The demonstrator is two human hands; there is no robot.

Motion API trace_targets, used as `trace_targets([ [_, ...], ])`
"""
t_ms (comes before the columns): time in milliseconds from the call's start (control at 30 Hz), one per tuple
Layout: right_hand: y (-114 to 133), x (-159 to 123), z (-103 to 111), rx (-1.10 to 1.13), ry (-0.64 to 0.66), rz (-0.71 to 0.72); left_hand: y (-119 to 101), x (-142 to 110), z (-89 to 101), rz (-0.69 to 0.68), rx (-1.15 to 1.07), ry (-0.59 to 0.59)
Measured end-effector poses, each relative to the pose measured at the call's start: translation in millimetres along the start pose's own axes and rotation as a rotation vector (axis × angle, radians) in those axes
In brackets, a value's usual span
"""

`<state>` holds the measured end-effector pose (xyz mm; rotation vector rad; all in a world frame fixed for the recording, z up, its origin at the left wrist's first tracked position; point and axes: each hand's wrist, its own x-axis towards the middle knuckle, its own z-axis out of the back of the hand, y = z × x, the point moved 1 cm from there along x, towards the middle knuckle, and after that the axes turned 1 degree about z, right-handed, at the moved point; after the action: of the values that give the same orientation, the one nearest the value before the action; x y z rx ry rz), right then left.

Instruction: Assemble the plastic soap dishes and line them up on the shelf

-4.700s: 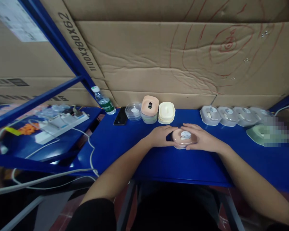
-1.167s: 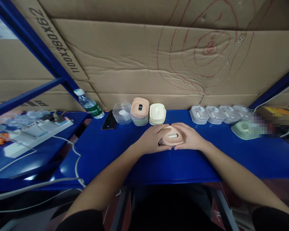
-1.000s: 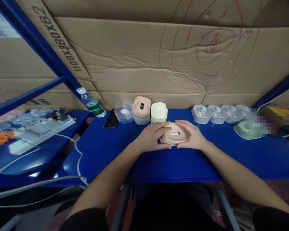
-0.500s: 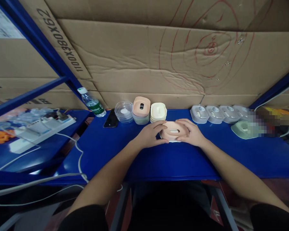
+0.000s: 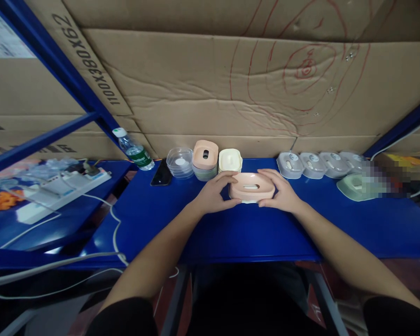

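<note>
Between my two hands is a pink plastic box part (image 5: pixel 252 190) with rounded corners and an oval slot in its middle; a pale cream edge shows beneath it. My left hand (image 5: pixel 217 192) is closed round its left end, thumb at the near side. My right hand (image 5: pixel 280 192) grips the right end the same way. Just behind my left hand stands a stack of cream parts (image 5: pixel 230 159). Left of that is a pile topped by a similar pink part (image 5: pixel 205 154), with grey-green pieces under it.
Clear plastic lids (image 5: pixel 180 163), a phone (image 5: pixel 161 173) and a water bottle (image 5: pixel 137 151) stand at the back left. Several finished-looking clear-topped boxes (image 5: pixel 290 165) line the back right, near a green piece (image 5: pixel 352 187). A power strip (image 5: pixel 63 196) lies at far left.
The pink part has shifted slightly left and now tips more toward me, with both hands still on it. My right fingers have moved a little along its far edge.
</note>
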<state>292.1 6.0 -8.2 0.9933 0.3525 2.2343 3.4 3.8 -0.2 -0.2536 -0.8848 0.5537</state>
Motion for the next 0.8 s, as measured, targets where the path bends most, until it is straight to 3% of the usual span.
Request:
trace_targets([
  [333, -4.6, -1.7, -8.3, 0.117, -0.037, -0.109, 2.7, 2.5, 5.5, 0.111, -0.036, -0.170],
  [600, -3.0, 1.7, -1.3, 0.004, 0.028, -0.124, 30.1, 0.7, 33.2, 0.604, -0.131, -0.742],
  [700, -1.4, 2.8, -1.4, -0.027, 0.041, -0.142, 40.5, 4.1, 40.0, 0.715, -0.308, -0.841],
  [800, -2.6, 3.1, -1.2, -0.058, 0.032, -0.164, 43.8, 7.9, 41.9, 0.804, -0.416, -0.863],
])
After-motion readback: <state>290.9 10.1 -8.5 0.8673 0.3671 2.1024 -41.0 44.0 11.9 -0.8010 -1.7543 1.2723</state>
